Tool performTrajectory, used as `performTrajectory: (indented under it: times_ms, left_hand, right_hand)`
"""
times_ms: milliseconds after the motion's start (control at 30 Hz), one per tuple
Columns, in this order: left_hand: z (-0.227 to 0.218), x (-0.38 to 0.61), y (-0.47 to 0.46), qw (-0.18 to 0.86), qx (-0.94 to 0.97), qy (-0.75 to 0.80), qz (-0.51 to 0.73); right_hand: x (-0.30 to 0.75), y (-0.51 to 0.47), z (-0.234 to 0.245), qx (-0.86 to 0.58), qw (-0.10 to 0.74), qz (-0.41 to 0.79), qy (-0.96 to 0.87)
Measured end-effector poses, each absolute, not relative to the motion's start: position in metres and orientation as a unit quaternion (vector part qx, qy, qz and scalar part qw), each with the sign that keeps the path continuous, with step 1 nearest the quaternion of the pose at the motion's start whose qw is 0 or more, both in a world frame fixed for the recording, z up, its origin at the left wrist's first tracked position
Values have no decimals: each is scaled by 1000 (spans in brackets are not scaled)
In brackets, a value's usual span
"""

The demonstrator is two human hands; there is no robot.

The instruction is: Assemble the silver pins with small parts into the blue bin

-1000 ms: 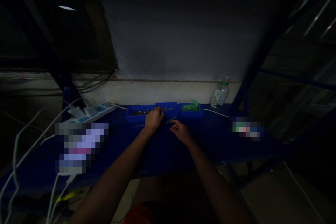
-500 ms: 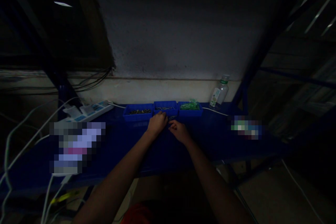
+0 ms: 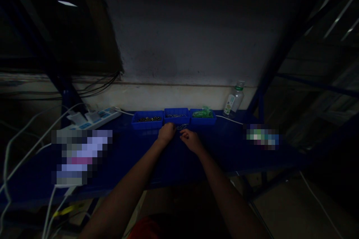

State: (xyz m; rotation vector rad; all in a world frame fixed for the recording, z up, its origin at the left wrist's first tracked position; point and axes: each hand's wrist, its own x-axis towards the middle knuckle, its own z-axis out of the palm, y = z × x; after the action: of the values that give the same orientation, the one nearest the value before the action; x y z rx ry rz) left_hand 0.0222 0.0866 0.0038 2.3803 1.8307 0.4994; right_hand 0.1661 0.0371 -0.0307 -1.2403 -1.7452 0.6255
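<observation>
My left hand (image 3: 167, 133) is closed just in front of the middle blue tray (image 3: 177, 120), its fingers curled and anything in them hidden. Facing it from the right, my right hand (image 3: 191, 139) has thumb and forefinger drawn together; whatever they pinch is too small and dark to name. Just beyond the fingertips, a few thin metal pieces (image 3: 182, 127) lie on the blue table (image 3: 174, 160). More thin metal pieces (image 3: 176, 115) fill the middle tray. The left tray (image 3: 147, 124) contains small brassy metal parts (image 3: 150, 119), and the right tray (image 3: 203, 121) green plastic packets (image 3: 202, 113).
A clear bottle (image 3: 235, 100) stands at the back right near the wall. On the left are a white power strip (image 3: 97, 118) with plugs and cables, and a blurred-out flat object (image 3: 84, 157). Another blurred object (image 3: 262, 136) lies on the right.
My left hand has drawn slightly down and left, away from the middle tray, uncovering more of the metal pieces on the table. My right hand has stayed almost in place.
</observation>
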Motion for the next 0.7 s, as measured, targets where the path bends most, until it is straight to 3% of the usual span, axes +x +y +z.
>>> performTrajectory:
  times_ms: [133, 400, 700]
  left_hand:
    - [7, 7, 85, 72, 773, 591, 220]
    - [-5, -14, 56, 246, 762, 498, 333]
    - [-7, -9, 42, 270, 781, 440, 353]
  right_hand:
    - [166, 36, -30, -494, 440, 262, -703]
    - [164, 37, -30, -509, 439, 259, -694]
    - [164, 32, -28, -481, 413, 246, -733]
